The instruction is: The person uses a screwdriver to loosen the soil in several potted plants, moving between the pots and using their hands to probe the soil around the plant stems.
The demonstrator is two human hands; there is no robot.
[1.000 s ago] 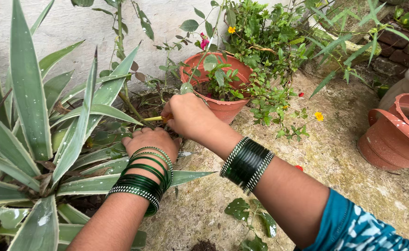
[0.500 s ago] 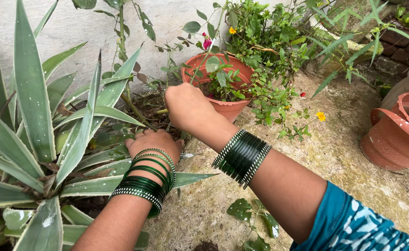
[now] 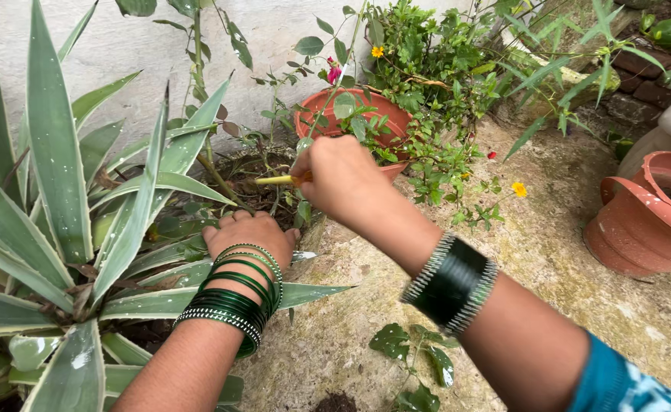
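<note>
My right hand (image 3: 343, 181) is closed around a thin yellow tool (image 3: 278, 180) whose tip points left toward the soil at the base of the plants. My left hand (image 3: 248, 232) reaches down among the leaves of a large spiky green plant (image 3: 61, 221); its fingers are hidden below the leaves, so what they touch is unclear. Both wrists wear stacks of green bangles. A terracotta pot (image 3: 354, 114) with a leafy plant stands just behind my right hand.
A white wall runs behind the plants. Leafy bushes with small yellow and red flowers (image 3: 519, 188) fill the upper middle. A tilted, chipped terracotta pot (image 3: 641, 217) lies at the right on rough ground. A small weed (image 3: 416, 366) grows at the bottom centre.
My right hand moved right and slightly up, pulling the yellow tool back into sight. The left hand stayed among the leaves.
</note>
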